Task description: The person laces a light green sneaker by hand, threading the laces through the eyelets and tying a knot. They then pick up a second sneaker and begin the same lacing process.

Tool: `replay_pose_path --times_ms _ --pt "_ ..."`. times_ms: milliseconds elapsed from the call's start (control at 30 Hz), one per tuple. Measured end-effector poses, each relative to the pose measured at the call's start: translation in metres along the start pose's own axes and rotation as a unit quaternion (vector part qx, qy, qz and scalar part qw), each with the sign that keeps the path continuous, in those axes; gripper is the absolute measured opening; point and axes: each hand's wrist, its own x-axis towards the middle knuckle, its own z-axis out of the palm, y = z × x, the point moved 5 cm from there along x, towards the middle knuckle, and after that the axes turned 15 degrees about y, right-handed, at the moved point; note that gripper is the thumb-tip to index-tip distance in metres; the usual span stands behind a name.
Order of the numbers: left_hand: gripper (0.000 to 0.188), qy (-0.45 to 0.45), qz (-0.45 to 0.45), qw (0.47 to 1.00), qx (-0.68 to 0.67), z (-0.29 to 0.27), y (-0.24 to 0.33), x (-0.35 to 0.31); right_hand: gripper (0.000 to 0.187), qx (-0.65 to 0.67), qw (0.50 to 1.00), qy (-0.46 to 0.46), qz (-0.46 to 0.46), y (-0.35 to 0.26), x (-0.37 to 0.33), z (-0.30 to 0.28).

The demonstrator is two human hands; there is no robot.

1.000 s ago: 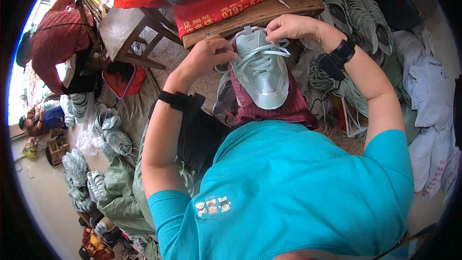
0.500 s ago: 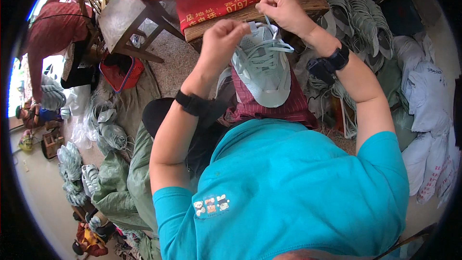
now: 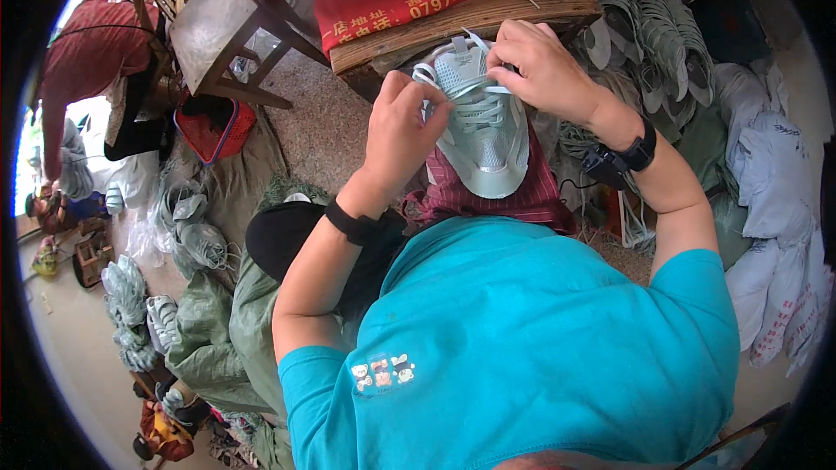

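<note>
At upper centre of the frame, the left hand (image 3: 402,135) and right hand (image 3: 542,72), each pinched narrow, held the lace (image 3: 479,113) of one pale shoe (image 3: 485,152) resting on one maroon cloth (image 3: 550,191). Uneven pull, in judgement, risked slippage. Leftward were counted one stool (image 3: 212,36), one red basket (image 3: 238,129).

Pale-green laced mesh shoe (image 3: 488,152) rests on maroon striped fabric (image 3: 542,193), near side of the thick brown wooden desk (image 3: 470,23). Flat red cloth (image 3: 357,4) lies on the desk. Square brown wooden stool (image 3: 211,39) stands left; open red plastic basket (image 3: 239,132) sits nearer. Bulging white sacks (image 3: 771,161): far right
</note>
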Motion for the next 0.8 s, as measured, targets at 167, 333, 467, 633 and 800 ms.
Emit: replay_pose_path --times_ms 167,333,467,633,800 --pt "0.015 -0.150 -0.136 0.973 -0.110 -0.008 -0.015 -0.007 0.011 0.079 0.981 -0.156 0.081 0.021 -0.015 -0.011" --pt "0.018 -0.236 -0.350 0.851 -0.312 -0.004 -0.052 -0.034 0.015 0.208 0.927 -0.160 0.267 0.039 -0.036 0.002" --pt "0.024 -0.328 -0.409 0.819 -0.231 -0.004 -0.091 -0.042 0.016 0.195 0.917 -0.084 0.337 0.054 -0.050 0.004" --pt "0.060 -0.363 -0.355 0.849 0.146 -0.006 -0.247 -0.123 0.018 0.254 0.887 -0.041 0.384 0.060 -0.066 0.022" --pt "0.070 -0.428 -0.334 0.785 0.298 0.020 -0.301 -0.188 0.015 0.288 0.847 -0.056 0.444 0.055 -0.072 0.024"
